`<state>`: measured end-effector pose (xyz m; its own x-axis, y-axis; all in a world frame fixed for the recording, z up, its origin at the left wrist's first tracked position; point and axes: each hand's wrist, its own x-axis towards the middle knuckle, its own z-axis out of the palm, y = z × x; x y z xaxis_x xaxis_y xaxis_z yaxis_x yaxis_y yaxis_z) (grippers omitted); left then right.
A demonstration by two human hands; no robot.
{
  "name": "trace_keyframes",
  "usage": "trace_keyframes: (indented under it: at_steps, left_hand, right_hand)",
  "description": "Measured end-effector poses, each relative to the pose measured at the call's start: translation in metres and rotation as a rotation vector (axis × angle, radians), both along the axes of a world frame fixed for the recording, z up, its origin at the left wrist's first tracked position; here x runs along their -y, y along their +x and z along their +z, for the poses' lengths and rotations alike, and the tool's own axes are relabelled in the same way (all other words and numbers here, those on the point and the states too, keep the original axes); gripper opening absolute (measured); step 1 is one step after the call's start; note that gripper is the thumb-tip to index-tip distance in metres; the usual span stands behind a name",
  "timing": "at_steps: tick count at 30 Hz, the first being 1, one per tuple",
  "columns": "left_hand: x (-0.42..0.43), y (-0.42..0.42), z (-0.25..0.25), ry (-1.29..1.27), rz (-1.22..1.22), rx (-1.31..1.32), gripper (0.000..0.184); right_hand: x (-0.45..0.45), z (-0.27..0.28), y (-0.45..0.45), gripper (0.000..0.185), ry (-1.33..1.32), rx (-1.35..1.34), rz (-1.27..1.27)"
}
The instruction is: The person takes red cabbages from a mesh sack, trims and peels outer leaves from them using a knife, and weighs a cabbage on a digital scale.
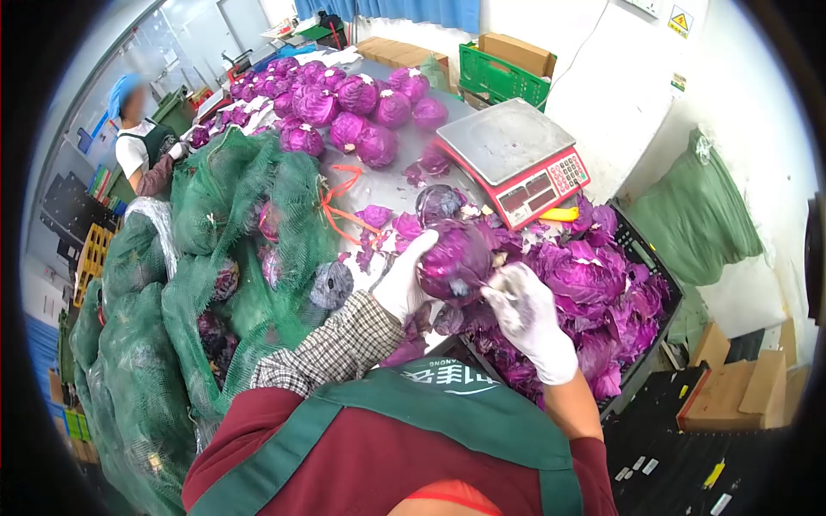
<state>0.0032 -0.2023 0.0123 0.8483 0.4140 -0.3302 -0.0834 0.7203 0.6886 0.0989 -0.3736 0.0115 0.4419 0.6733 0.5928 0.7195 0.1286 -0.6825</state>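
Observation:
A red cabbage is held up in front of my chest. My left hand, in a white glove, grips its left side with the thumb along the top. My right hand, gloved and dirty at the fingers, has its fingers curled in at the cabbage's lower right edge, pinching an outer leaf there. A darker cabbage sits on the table just beyond. Below my right hand, loose purple leaves fill a black crate.
A red-framed scale stands ahead, with a yellow handle beside it. Peeled cabbages are piled at the far end. Green net sacks of cabbages crowd the left. A co-worker stands beyond them. Cardboard boxes lie lower right.

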Motion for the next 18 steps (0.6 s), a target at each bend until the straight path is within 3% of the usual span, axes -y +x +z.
trace_keyframes:
  at_steps: [2,3,4,7,10,11,12,15,18]
  left_hand:
    - [-0.013,-0.005,-0.003,-0.178,0.024,-0.037,0.063]
    - [-0.032,-0.005,-0.022,-0.232,0.019,-0.016,0.065]
    - [-0.045,-0.005,-0.031,-0.251,-0.085,0.039,0.072]
    - [-0.047,0.001,-0.024,-0.312,-0.095,0.089,0.071]
    - [-0.034,0.014,-0.007,-0.261,-0.091,0.088,0.071]
    - [-0.032,0.017,-0.005,-0.257,-0.082,0.075,0.070]
    - [-0.034,0.017,-0.012,-0.258,-0.097,0.063,0.071]
    - [-0.051,0.011,-0.038,-0.314,-0.256,0.211,0.070]
    - [-0.064,0.008,-0.051,-0.318,-0.292,0.249,0.071]
  right_hand:
    - [0.024,-0.010,0.013,0.011,0.109,-0.103,-0.027]
    - [0.041,-0.018,0.026,0.012,-0.027,-0.232,-0.169]
    - [0.059,-0.025,0.049,0.015,-0.130,-0.144,-0.232]
    - [0.072,-0.045,0.080,0.019,-0.099,-0.173,-0.477]
    - [0.020,-0.031,0.047,0.024,0.177,-0.651,-0.136]
    - [0.007,-0.029,0.041,0.023,0.063,-0.421,-0.127]
    - [-0.007,-0.026,0.032,0.022,0.066,-0.541,-0.037]
    - [-0.034,-0.026,0.028,0.030,0.032,-0.287,-0.046]
    - [-0.046,-0.024,0.028,0.033,0.063,-0.495,0.034]
